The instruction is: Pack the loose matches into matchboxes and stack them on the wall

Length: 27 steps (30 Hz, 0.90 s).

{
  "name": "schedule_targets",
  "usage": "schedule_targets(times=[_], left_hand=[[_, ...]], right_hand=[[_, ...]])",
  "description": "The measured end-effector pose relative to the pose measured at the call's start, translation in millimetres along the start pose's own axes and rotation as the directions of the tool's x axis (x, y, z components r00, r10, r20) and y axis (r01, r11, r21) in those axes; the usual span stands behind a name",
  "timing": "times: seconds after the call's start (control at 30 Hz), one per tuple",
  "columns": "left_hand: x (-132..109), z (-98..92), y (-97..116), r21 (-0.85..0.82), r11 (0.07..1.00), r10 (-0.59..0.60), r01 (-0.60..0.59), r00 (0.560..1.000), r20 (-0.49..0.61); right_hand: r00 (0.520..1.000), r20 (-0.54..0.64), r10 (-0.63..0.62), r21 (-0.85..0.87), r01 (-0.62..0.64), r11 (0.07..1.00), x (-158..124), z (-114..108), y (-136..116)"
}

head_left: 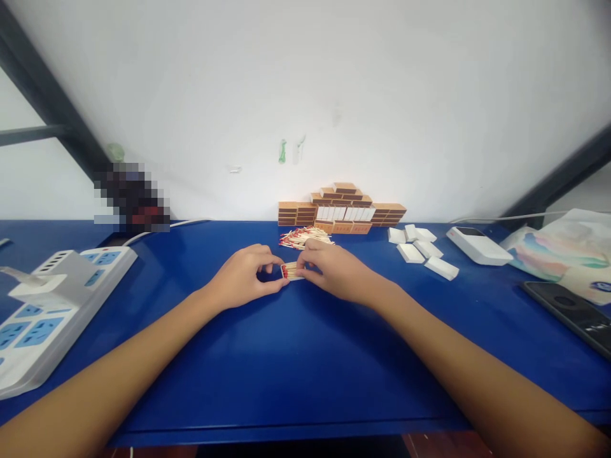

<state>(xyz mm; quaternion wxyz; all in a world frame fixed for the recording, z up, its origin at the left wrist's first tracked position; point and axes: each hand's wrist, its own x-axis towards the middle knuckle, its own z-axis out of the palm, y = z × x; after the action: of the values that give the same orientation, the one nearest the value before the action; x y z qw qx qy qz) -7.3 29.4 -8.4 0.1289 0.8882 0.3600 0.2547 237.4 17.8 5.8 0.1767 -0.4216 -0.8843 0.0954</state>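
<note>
On the blue table, both my hands meet around a small open matchbox tray filled with red-tipped matches. My left hand pinches its left end with curled fingers. My right hand grips its right end, fingers bent over it. Just behind the hands lies a loose pile of matches. Further back, against the white wall, stands a stack of brown matchboxes.
Several white empty trays lie to the right, then a white device, a plastic bag and a dark phone. A large white power strip sits at the left edge. A blurred object stands at back left.
</note>
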Motion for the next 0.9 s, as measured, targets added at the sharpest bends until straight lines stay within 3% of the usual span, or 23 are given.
schedule_targets(times=[0.33,0.7,0.8,0.9], left_hand=[[0.1,-1.1,3.0,-0.011,0.999,0.037,-0.037,0.999,-0.01],[-1.3,-0.1,3.8,-0.013,1.0,0.023,-0.022,1.0,0.022],[-1.3,-1.0,4.1,-0.019,1.0,0.022,-0.022,1.0,0.011],[-0.7,-1.3,4.0,-0.027,1.0,0.015,-0.016,1.0,-0.023]], right_hand=[[0.999,-0.025,-0.02,0.0,0.02,1.0,-3.7,-0.7,-1.9],[0.991,0.132,-0.016,0.045,0.01,0.999,-3.3,-5.0,-10.4],[0.996,0.083,-0.026,0.045,0.022,0.999,-3.8,-3.6,-7.1],[0.998,-0.055,-0.033,0.051,0.035,0.998,-2.6,-3.9,-0.2]])
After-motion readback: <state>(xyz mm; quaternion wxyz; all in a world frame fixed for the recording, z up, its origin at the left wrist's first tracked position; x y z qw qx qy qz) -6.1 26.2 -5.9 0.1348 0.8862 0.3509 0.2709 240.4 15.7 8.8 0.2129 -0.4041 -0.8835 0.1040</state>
